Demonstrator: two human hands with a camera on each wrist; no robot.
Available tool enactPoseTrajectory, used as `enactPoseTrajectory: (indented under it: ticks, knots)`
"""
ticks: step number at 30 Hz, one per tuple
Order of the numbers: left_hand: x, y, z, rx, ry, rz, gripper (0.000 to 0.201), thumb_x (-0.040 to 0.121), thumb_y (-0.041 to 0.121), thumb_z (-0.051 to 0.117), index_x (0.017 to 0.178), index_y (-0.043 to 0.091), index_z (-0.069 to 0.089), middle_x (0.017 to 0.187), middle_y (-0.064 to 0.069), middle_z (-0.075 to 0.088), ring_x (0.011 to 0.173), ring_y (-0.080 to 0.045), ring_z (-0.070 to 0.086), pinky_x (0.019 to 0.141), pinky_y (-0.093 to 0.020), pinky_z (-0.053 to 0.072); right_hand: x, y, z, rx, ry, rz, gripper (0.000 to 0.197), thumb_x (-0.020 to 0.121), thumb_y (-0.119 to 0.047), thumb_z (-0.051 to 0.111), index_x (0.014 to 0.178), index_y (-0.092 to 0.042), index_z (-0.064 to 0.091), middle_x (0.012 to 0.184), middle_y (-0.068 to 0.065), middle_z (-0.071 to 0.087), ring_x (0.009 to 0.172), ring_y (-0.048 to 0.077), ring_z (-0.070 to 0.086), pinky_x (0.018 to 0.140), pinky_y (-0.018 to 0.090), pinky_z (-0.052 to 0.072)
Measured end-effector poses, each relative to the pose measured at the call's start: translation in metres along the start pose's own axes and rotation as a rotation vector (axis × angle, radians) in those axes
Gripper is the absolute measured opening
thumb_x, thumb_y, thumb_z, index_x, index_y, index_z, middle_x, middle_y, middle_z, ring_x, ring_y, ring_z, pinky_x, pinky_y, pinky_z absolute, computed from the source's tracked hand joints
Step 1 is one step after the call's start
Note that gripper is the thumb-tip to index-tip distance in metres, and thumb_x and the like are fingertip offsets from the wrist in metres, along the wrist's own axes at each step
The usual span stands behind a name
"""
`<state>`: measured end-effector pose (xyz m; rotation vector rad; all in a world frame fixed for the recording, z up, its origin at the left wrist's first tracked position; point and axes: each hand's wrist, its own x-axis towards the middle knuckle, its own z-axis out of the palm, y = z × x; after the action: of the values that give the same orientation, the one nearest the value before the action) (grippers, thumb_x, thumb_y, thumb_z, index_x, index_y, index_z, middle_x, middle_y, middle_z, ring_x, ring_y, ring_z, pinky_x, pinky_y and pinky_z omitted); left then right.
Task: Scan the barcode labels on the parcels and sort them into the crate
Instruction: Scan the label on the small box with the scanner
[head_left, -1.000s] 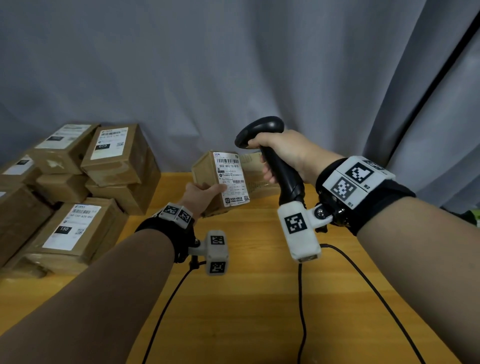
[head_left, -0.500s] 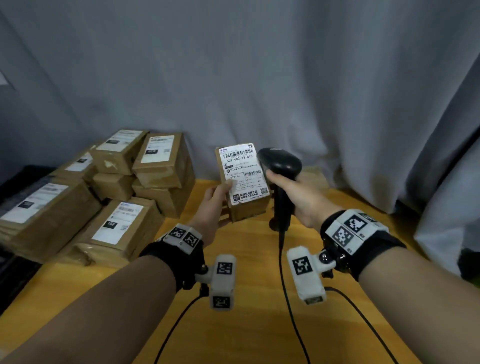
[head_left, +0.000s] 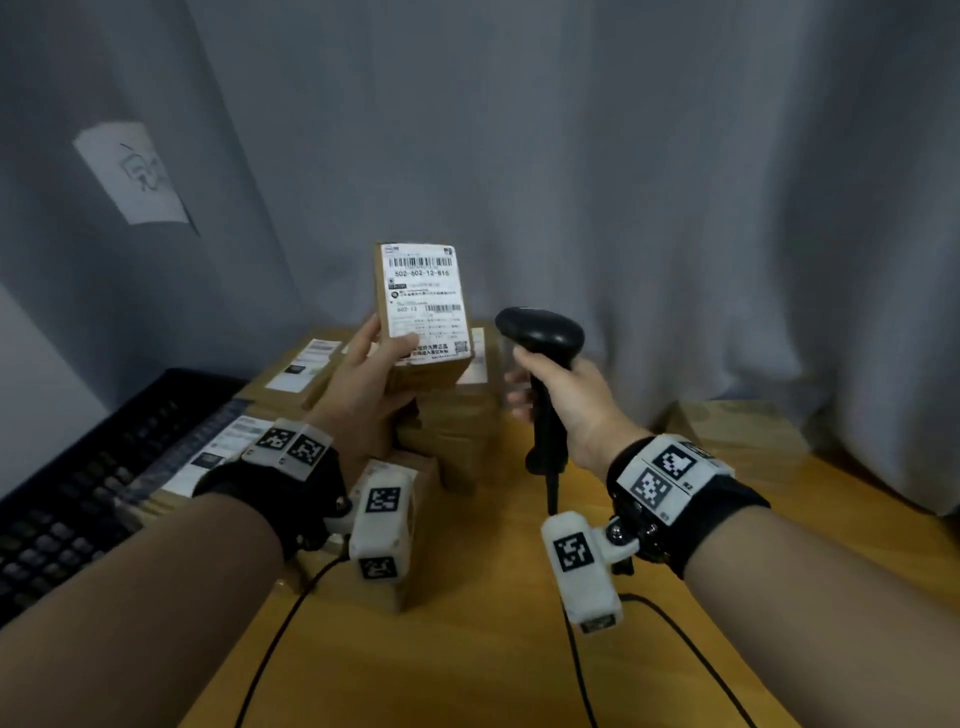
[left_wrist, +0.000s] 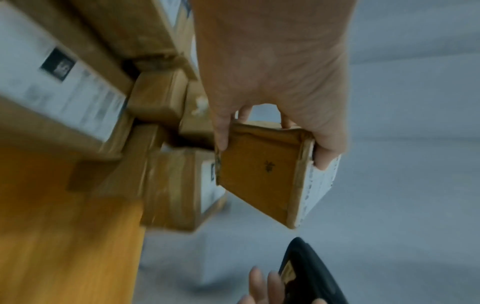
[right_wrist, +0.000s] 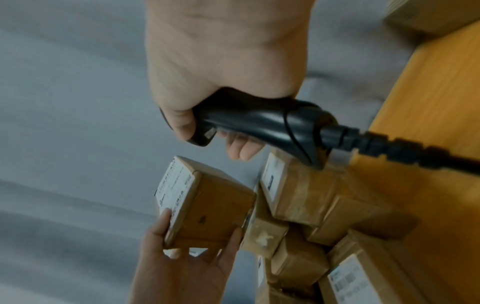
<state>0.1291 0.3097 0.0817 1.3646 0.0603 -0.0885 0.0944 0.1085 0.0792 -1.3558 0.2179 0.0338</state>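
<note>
My left hand (head_left: 371, 376) holds a small brown parcel (head_left: 422, 312) upright above the table, white barcode label facing me, thumb on the label. The left wrist view shows the parcel's (left_wrist: 262, 172) bottom face with fingers curled round its edges. My right hand (head_left: 563, 400) grips the handle of a black barcode scanner (head_left: 540, 332), just right of the parcel and a little lower. In the right wrist view the scanner (right_wrist: 262, 123) hangs above the parcel (right_wrist: 205, 201). A black plastic crate (head_left: 109, 452) sits at the far left.
A pile of labelled brown parcels (head_left: 306, 364) lies on the wooden table (head_left: 493, 649) behind and under my left hand. One more box (head_left: 737, 431) stands at the right by the grey curtain. Black cables (head_left: 576, 649) trail across the table toward me.
The parcel has been lifted higher and turned upright, label facing me. The scanner has swung down and now stands beside the parcel. My view has turned left, bringing the crate into sight.
</note>
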Motion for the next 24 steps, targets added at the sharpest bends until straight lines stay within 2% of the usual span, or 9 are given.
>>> enactPoseTrajectory:
  ticks: [6, 11, 13, 15, 17, 18, 21, 22, 24]
  knots:
    - [0.061, 0.042, -0.108, 0.082, 0.232, -0.001, 0.049, 0.089, 0.023, 0.064, 0.135, 0.024, 0.046, 0.119, 0.0, 0.065, 0.096, -0.015, 0.066, 0.069, -0.032, 0.056, 0.046, 0.016, 0.089, -0.087, 0.021, -0.034, 0.029, 0.088, -0.023, 0.069, 0.108, -0.002, 0.064, 0.081, 0.007, 0.066, 0.065, 0.015, 0.061, 0.062, 0.027, 0.053]
    - [0.106, 0.048, -0.167, 0.128, 0.204, -0.133, 0.042, 0.086, 0.031, 0.065, 0.127, 0.024, 0.056, 0.11, -0.003, 0.071, 0.088, -0.021, 0.07, 0.061, -0.035, 0.057, 0.072, 0.017, 0.138, -0.107, 0.045, -0.045, 0.031, 0.088, -0.023, 0.069, 0.107, 0.001, 0.064, 0.083, 0.01, 0.065, 0.06, 0.014, 0.06, 0.053, 0.023, 0.05]
    - [0.122, 0.046, -0.175, 0.16, 0.189, -0.191, 0.033, 0.088, 0.034, 0.061, 0.119, 0.021, 0.059, 0.105, -0.005, 0.07, 0.086, -0.02, 0.068, 0.067, -0.038, 0.057, 0.082, 0.012, 0.153, -0.126, 0.041, -0.068, 0.024, 0.089, -0.022, 0.068, 0.102, -0.002, 0.064, 0.082, 0.01, 0.065, 0.061, 0.014, 0.059, 0.053, 0.022, 0.051]
    - [0.135, 0.043, -0.179, 0.161, 0.17, -0.269, 0.04, 0.084, 0.043, 0.063, 0.117, 0.02, 0.062, 0.104, -0.007, 0.07, 0.089, -0.022, 0.067, 0.077, -0.041, 0.057, 0.09, 0.008, 0.165, -0.148, 0.039, -0.077, 0.016, 0.089, -0.022, 0.068, 0.097, -0.009, 0.063, 0.082, 0.007, 0.065, 0.063, 0.014, 0.06, 0.058, 0.023, 0.052]
    - [0.146, 0.038, -0.181, 0.186, 0.166, -0.329, 0.034, 0.085, 0.044, 0.063, 0.108, 0.019, 0.064, 0.102, -0.009, 0.068, 0.091, -0.023, 0.064, 0.075, -0.039, 0.056, 0.097, 0.008, 0.171, -0.17, 0.044, -0.076, 0.017, 0.089, -0.023, 0.068, 0.098, -0.01, 0.061, 0.082, 0.005, 0.065, 0.063, 0.014, 0.061, 0.059, 0.024, 0.053]
    - [0.15, 0.034, -0.181, 0.187, 0.17, -0.344, 0.029, 0.088, 0.041, 0.063, 0.105, 0.018, 0.064, 0.107, -0.011, 0.066, 0.095, -0.024, 0.062, 0.076, -0.039, 0.055, 0.099, 0.01, 0.172, -0.185, 0.055, -0.072, 0.019, 0.089, -0.023, 0.068, 0.1, -0.009, 0.061, 0.081, 0.005, 0.065, 0.063, 0.014, 0.061, 0.059, 0.025, 0.053]
    - [0.159, 0.015, -0.183, 0.495, 0.2, -0.268, 0.042, 0.094, 0.03, 0.058, 0.129, 0.008, 0.052, 0.132, -0.02, 0.054, 0.109, -0.031, 0.057, 0.084, -0.036, 0.051, 0.103, 0.018, 0.172, -0.219, 0.099, -0.058, 0.028, 0.089, -0.025, 0.068, 0.106, -0.004, 0.062, 0.08, 0.005, 0.065, 0.059, 0.012, 0.06, 0.058, 0.024, 0.053]
    - [0.161, 0.012, -0.183, 0.518, 0.255, -0.221, 0.043, 0.097, 0.028, 0.053, 0.131, 0.001, 0.049, 0.132, -0.023, 0.054, 0.109, -0.033, 0.059, 0.083, -0.034, 0.051, 0.103, 0.018, 0.17, -0.214, 0.109, -0.054, 0.028, 0.09, -0.024, 0.067, 0.107, -0.003, 0.062, 0.079, 0.005, 0.065, 0.058, 0.012, 0.06, 0.056, 0.023, 0.052]
    - [0.166, 0.01, -0.186, 0.642, 0.334, -0.174, 0.043, 0.098, 0.029, 0.047, 0.124, -0.003, 0.055, 0.126, -0.024, 0.059, 0.11, -0.038, 0.059, 0.086, -0.037, 0.05, 0.104, 0.02, 0.166, -0.218, 0.13, -0.05, 0.027, 0.09, -0.024, 0.066, 0.107, -0.002, 0.062, 0.077, 0.006, 0.064, 0.058, 0.013, 0.059, 0.055, 0.023, 0.051]
